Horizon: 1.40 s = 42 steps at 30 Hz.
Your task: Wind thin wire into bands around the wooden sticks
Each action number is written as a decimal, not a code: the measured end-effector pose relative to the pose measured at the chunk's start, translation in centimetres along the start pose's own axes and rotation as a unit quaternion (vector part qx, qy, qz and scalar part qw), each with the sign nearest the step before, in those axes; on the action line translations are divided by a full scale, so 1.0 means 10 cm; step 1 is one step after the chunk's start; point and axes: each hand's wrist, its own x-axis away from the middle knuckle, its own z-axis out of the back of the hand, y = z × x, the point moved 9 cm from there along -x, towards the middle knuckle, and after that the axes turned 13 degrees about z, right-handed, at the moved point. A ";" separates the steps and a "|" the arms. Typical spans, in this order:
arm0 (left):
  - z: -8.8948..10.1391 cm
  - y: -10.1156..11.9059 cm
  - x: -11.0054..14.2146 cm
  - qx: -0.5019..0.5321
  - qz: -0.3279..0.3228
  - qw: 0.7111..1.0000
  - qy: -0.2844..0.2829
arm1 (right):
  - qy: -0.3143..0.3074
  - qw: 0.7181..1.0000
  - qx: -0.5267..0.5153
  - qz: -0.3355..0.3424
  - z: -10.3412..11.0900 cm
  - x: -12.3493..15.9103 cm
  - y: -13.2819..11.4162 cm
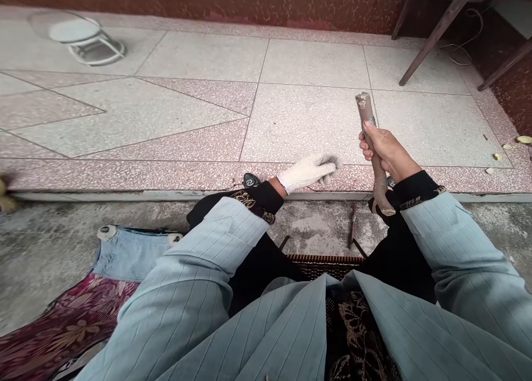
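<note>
My right hand (386,148), bare, is closed around a crooked brown wooden stick (379,179). The stick stands nearly upright, its top end pale and rough and its lower end bent outward. A grey band or wire shows around it by my thumb and index finger. To the left, apart from the stick, my left hand (311,169) wears a white knitted glove. Its fingers curl inward with the thumb against them; what they hold, if anything, is hidden.
A raised tiled floor (303,121) lies ahead, with a step edge (145,195) below my hands. A white stool (89,40) stands at far left, dark wooden legs (432,37) at far right. Pale scraps (497,156) lie right. A denim and floral cloth (128,253) is beside me.
</note>
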 end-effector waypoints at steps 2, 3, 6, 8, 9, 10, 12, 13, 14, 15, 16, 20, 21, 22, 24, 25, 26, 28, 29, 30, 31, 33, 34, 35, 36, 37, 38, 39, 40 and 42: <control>0.01 0.03 0.00 0.021 -0.018 1.000 0.004 | -0.003 1.000 -0.004 -0.009 -0.02 0.01 0.02; 0.01 0.03 0.00 0.027 -0.023 0.999 0.008 | -0.006 1.000 -0.004 -0.013 -0.03 0.02 0.03; 0.02 0.01 -0.02 0.019 -0.016 1.000 0.016 | -0.019 0.999 -0.002 -0.028 -0.08 0.04 0.06; 0.03 -0.01 -0.02 -0.003 -0.007 1.000 0.019 | -0.025 0.999 -0.012 -0.036 -0.11 0.05 0.08; 0.04 -0.01 -0.01 -0.021 -0.002 0.999 0.029 | -0.025 0.999 -0.018 -0.039 -0.12 0.05 0.10; 0.07 0.00 0.00 -0.051 0.001 0.998 0.045 | -0.022 0.999 -0.024 -0.041 -0.11 0.04 0.12; 0.15 0.06 0.04 -0.152 -0.006 0.982 0.109 | -0.013 0.998 -0.035 -0.044 -0.10 0.03 0.15; 0.20 0.11 0.06 -0.216 -0.019 0.964 0.151 | -0.007 0.998 -0.041 -0.046 -0.09 0.03 0.17; 0.24 0.17 0.09 -0.280 -0.038 0.939 0.195 | 0.000 0.998 -0.047 -0.049 -0.09 0.03 0.19; 0.27 0.24 0.11 -0.337 -0.062 0.909 0.236 | 0.006 0.997 -0.055 -0.051 -0.09 0.03 0.20; 0.29 0.29 0.14 -0.377 -0.081 0.880 0.277 | 0.014 0.996 -0.063 -0.055 -0.09 0.03 0.21; 0.39 0.37 0.24 -0.444 -0.101 0.788 0.414 | 0.039 0.988 -0.128 -0.081 -0.14 0.08 0.26; 0.38 0.39 0.27 -0.459 -0.106 0.769 0.433 | 0.040 0.983 -0.151 -0.094 -0.18 0.09 0.29; 0.35 0.42 0.29 -0.475 -0.115 0.752 0.442 | 0.039 0.978 -0.175 -0.110 -0.21 0.10 0.32; 0.26 0.46 0.33 -0.506 -0.141 0.732 0.434 | 0.034 0.965 -0.216 -0.143 -0.29 0.12 0.39; 0.23 0.47 0.34 -0.516 -0.150 0.730 0.423 | 0.029 0.960 -0.230 -0.155 -0.32 0.12 0.42; 0.21 0.47 0.34 -0.521 -0.153 0.732 0.411 | 0.024 0.957 -0.242 -0.161 -0.34 0.12 0.42; 0.25 0.44 0.32 -0.498 -0.147 0.757 0.397 | 0.009 0.955 -0.257 -0.146 -0.36 0.11 0.37; 0.30 0.42 0.31 -0.466 -0.138 0.780 0.395 | -0.002 0.957 -0.260 -0.130 -0.37 0.10 0.31; 0.37 0.39 0.30 -0.422 -0.128 0.806 0.395 | -0.014 0.959 -0.260 -0.110 -0.37 0.10 0.25; 0.44 0.35 0.28 -0.371 -0.119 0.833 0.393 | -0.028 0.962 -0.256 -0.092 -0.38 0.10 0.18; 0.53 0.30 0.25 -0.274 -0.103 0.881 0.371 | -0.060 0.967 -0.239 -0.066 -0.40 0.13 0.09; 0.54 0.28 0.22 -0.238 -0.095 0.901 0.349 | -0.077 0.969 -0.229 -0.054 -0.42 0.14 0.05; 0.53 0.27 0.20 -0.207 -0.088 0.920 0.322 | -0.093 0.970 -0.219 -0.042 -0.43 0.16 0.03; 0.50 0.26 0.18 -0.178 -0.081 0.936 0.293 | -0.109 0.971 -0.211 -0.028 -0.45 0.17 0.01; 0.47 0.25 0.16 -0.152 -0.074 0.950 0.263 | -0.125 0.971 -0.205 -0.010 -0.47 0.18 0.00; 0.44 0.23 0.15 -0.128 -0.065 0.961 0.238 | -0.142 0.969 -0.200 0.010 -0.48 0.19 -0.01; 0.41 0.21 0.14 -0.106 -0.055 0.968 0.218 | -0.164 0.967 -0.194 0.029 -0.51 0.21 -0.01; 0.38 0.19 0.12 -0.089 -0.043 0.975 0.200 | -0.189 0.963 -0.188 0.047 -0.53 0.23 -0.01; 0.33 0.11 0.09 -0.071 -0.015 0.984 0.164 | -0.250 0.950 -0.173 0.071 -0.60 0.29 0.00</control>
